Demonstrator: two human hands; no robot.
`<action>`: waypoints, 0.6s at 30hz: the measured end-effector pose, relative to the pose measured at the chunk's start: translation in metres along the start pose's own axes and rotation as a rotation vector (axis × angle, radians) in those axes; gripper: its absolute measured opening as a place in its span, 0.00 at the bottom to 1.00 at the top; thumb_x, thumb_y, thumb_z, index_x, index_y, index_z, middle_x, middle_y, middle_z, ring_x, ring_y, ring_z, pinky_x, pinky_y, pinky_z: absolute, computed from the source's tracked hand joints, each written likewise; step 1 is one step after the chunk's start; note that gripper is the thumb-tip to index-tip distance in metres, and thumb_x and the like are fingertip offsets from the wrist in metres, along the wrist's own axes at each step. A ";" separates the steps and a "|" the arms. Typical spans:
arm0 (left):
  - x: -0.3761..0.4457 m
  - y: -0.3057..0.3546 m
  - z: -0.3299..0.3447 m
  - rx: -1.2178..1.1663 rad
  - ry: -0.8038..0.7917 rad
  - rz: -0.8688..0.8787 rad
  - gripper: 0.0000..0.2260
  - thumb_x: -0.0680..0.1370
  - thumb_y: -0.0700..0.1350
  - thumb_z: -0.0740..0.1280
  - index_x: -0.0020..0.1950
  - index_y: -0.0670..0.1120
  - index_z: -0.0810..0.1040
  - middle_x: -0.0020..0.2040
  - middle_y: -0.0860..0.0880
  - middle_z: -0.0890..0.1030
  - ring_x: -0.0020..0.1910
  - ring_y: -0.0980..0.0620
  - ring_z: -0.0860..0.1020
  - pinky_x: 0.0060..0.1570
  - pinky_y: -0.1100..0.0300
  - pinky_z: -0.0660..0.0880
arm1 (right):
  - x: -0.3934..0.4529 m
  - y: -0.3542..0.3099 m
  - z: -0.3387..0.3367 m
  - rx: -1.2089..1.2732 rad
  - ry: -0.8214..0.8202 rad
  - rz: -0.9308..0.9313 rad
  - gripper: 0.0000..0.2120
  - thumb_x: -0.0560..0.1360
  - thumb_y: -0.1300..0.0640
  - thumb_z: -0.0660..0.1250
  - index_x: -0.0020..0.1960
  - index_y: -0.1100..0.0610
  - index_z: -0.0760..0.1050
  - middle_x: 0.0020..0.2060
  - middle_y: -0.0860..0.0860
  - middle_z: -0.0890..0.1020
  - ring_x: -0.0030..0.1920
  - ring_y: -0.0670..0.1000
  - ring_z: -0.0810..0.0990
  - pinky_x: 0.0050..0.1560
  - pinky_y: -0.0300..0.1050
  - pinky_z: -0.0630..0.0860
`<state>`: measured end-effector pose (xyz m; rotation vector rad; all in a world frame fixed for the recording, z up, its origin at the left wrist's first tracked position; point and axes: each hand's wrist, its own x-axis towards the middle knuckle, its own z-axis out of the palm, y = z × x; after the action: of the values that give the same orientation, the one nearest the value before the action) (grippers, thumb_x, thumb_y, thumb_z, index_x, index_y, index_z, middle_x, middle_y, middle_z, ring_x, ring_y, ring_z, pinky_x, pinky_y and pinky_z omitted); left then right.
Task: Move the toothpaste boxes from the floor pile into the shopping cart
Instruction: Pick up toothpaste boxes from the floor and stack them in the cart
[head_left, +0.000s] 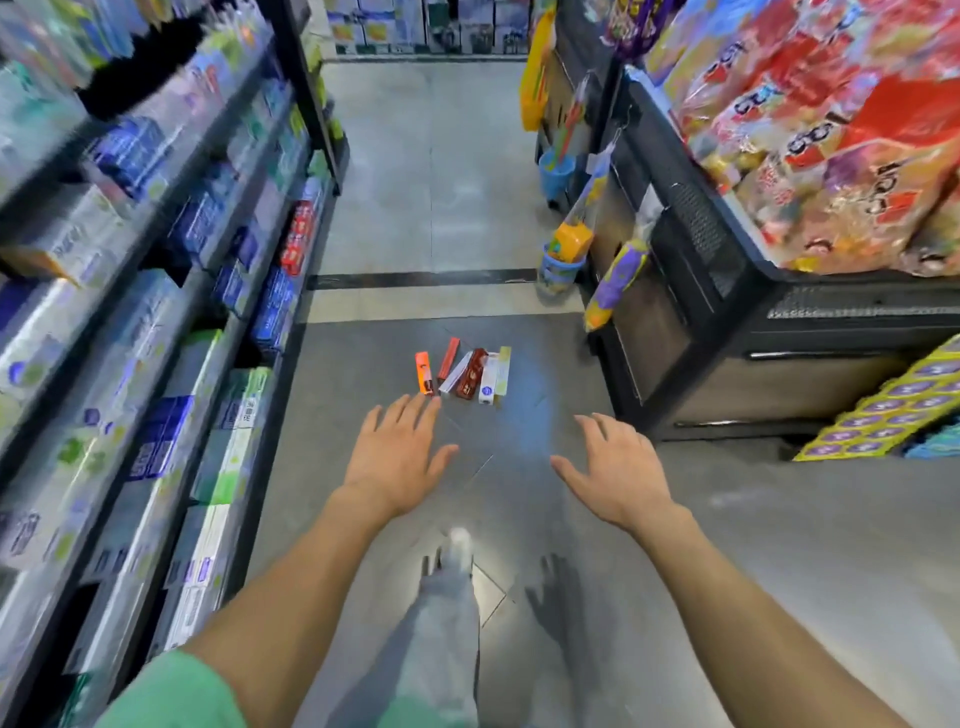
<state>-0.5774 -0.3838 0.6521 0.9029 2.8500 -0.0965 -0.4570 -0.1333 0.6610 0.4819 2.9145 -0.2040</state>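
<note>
toothpaste boxes (464, 372) on floor | just beyond left hand (397, 453) | untouched

Boxes (464, 372) on floor (426, 182) between shelf (156, 312) and bin (727, 312).

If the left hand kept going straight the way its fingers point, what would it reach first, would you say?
Most likely the orange toothpaste box at the left end of the floor pile: the left hand is open, fingers aimed just short of it. The depth between them is unclear.

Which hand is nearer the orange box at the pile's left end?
Left. The left hand has its fingertips just short of the orange box; the right hand hangs further off to the right.
</note>
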 end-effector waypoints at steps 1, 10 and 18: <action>0.025 -0.006 0.002 -0.003 -0.012 0.000 0.31 0.83 0.63 0.47 0.82 0.48 0.51 0.82 0.48 0.56 0.80 0.48 0.54 0.77 0.48 0.53 | 0.026 0.004 0.000 -0.007 -0.019 0.002 0.34 0.79 0.34 0.56 0.77 0.53 0.61 0.75 0.54 0.67 0.74 0.56 0.65 0.73 0.51 0.61; 0.290 -0.057 0.029 -0.056 -0.116 0.011 0.31 0.83 0.62 0.47 0.82 0.47 0.51 0.82 0.47 0.56 0.80 0.47 0.54 0.77 0.48 0.53 | 0.282 0.028 0.014 0.014 -0.144 0.075 0.38 0.77 0.30 0.49 0.78 0.53 0.60 0.74 0.52 0.67 0.73 0.55 0.66 0.72 0.51 0.63; 0.483 -0.069 0.169 -0.129 -0.182 0.012 0.37 0.77 0.64 0.41 0.80 0.45 0.59 0.79 0.44 0.62 0.78 0.44 0.61 0.76 0.47 0.56 | 0.496 0.070 0.133 0.096 -0.219 0.099 0.34 0.78 0.34 0.59 0.76 0.54 0.62 0.73 0.53 0.69 0.73 0.56 0.66 0.71 0.50 0.65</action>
<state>-0.9864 -0.1841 0.4077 0.8396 2.6485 0.0067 -0.8751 0.0622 0.4252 0.5783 2.6695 -0.3605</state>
